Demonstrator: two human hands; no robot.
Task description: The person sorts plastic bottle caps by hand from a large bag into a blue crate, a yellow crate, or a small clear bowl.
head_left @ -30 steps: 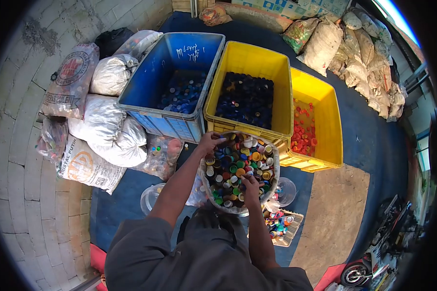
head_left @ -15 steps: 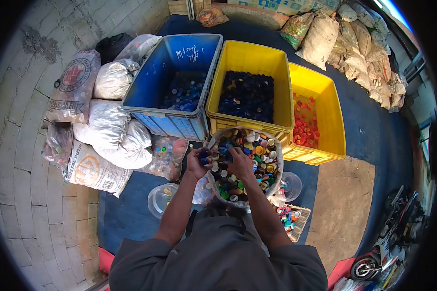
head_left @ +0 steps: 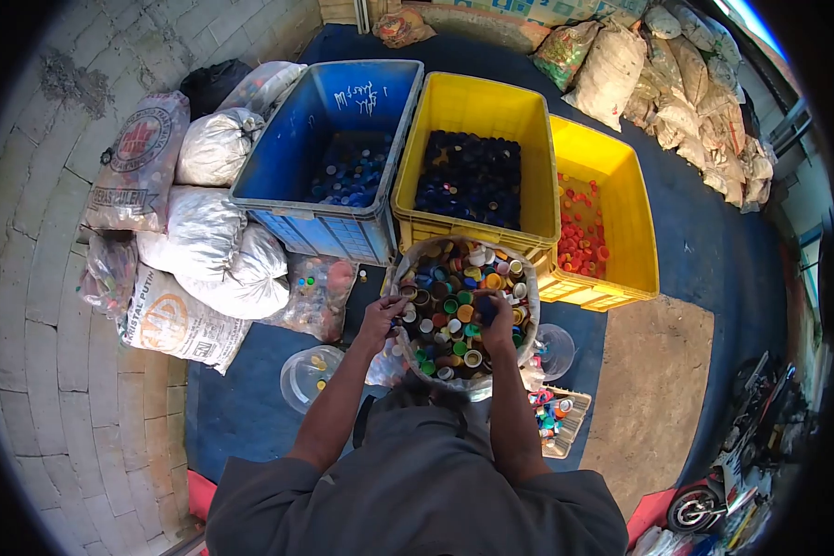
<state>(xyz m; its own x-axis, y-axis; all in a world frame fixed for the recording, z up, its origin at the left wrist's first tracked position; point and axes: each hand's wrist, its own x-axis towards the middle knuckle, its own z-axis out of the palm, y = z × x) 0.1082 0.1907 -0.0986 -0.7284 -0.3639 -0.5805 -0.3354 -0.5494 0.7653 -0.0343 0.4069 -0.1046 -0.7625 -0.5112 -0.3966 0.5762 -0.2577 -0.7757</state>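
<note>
A round container lined with a pale sack (head_left: 531, 343) is full of mixed-colour bottle caps (head_left: 440, 320). At its left rim is my left hand (head_left: 380, 322), its fingers pinched together; what they hold, if anything, is too small to make out. Over the right part of the caps, my right hand (head_left: 497, 320) is closed around dark caps (head_left: 485, 308). Behind the container stand a blue bin (head_left: 310, 211) with blue caps, a yellow bin (head_left: 477, 232) with dark caps and another yellow bin (head_left: 621, 222) with red caps.
Stuffed sacks (head_left: 199, 227) lie along the left wall. Clear round tubs (head_left: 298, 380) flank the container. A small crate (head_left: 573, 426) of mixed items sits at its lower right. More sacks (head_left: 612, 74) are piled at the back right, and a motorbike (head_left: 700, 510) is at the lower right.
My hands have moved apart, the right one to the right over the caps. The dark caps seen in my left hand before no longer show there.
</note>
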